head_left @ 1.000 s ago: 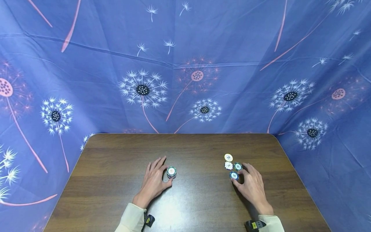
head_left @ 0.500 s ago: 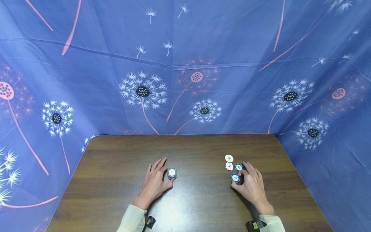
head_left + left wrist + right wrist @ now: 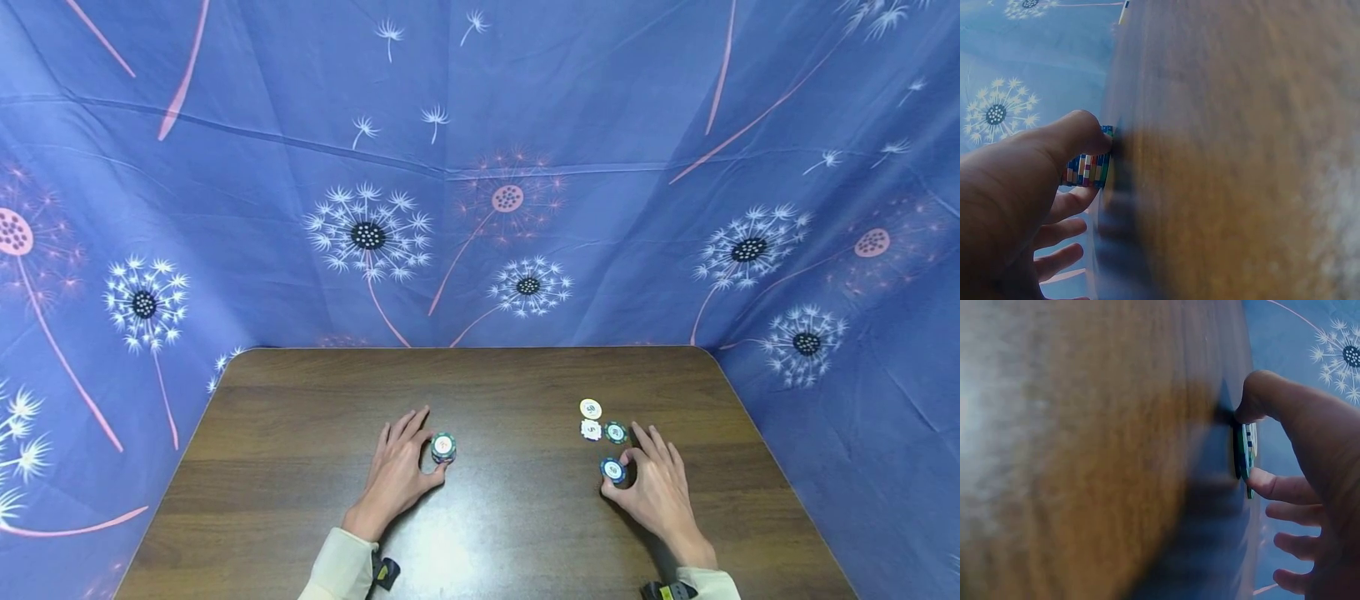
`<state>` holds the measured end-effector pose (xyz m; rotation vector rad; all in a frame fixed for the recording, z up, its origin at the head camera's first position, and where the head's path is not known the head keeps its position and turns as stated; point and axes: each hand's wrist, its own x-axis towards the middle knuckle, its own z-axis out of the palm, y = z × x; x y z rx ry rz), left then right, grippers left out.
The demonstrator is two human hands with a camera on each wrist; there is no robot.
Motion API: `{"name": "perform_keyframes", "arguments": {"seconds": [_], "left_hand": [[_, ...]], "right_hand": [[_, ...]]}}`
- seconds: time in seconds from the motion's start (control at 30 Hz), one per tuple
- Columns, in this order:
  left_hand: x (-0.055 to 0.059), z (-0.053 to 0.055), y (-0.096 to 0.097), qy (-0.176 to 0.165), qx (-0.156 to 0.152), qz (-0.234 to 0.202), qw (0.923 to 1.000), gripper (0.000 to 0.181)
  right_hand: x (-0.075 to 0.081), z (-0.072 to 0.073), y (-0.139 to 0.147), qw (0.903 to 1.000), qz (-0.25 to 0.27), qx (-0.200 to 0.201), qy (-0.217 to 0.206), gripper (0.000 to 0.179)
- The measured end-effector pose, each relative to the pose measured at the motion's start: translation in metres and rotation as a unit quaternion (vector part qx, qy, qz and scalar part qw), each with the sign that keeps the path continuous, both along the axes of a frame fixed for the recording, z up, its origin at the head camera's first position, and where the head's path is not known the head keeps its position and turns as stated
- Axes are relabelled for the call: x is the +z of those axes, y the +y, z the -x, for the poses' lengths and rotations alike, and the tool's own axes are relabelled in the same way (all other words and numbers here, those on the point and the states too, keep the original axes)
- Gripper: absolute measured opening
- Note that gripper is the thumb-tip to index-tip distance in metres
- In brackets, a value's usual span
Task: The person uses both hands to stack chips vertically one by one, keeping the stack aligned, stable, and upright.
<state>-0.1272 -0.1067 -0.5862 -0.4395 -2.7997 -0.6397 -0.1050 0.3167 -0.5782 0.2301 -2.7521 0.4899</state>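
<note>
Chip stack (image 3: 443,446) left of loose chips (image 3: 616,432)

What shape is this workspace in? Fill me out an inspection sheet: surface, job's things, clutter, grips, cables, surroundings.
Surface: brown wood-grain table, with a bright glare patch near the front.
Job's things: chip stack with a green-rimmed chip on top; blue chip; green chip, white chip and yellow-rimmed chip lie close together, beyond the blue chip.
Clutter: nothing seen.
Grips: left hand holds the chip stack; right hand pinches the blue chip.
Cables: nothing seen.
Surroundings: blue dandelion-print fabric behind the table and along both sides.
</note>
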Motion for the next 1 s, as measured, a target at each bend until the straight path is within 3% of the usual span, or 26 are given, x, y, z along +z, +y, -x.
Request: {"name": "perform_keyframes", "arguments": {"seconds": [0.57,1.0], "left_hand": [[0.002,-0.001,-0.001,-0.001,-0.001,-0.011,0.9999,0.05],[0.001,-0.001,0.0,-0.005,-0.001,-0.001,1.0,0.05]], "right_hand": [[-0.005,-0.035,-0.003,0.999,0.007,0.026,0.036,0.037],[-0.009,-0.04,-0.026,0.994,-0.014,0.069,0.084,0.04]]}}
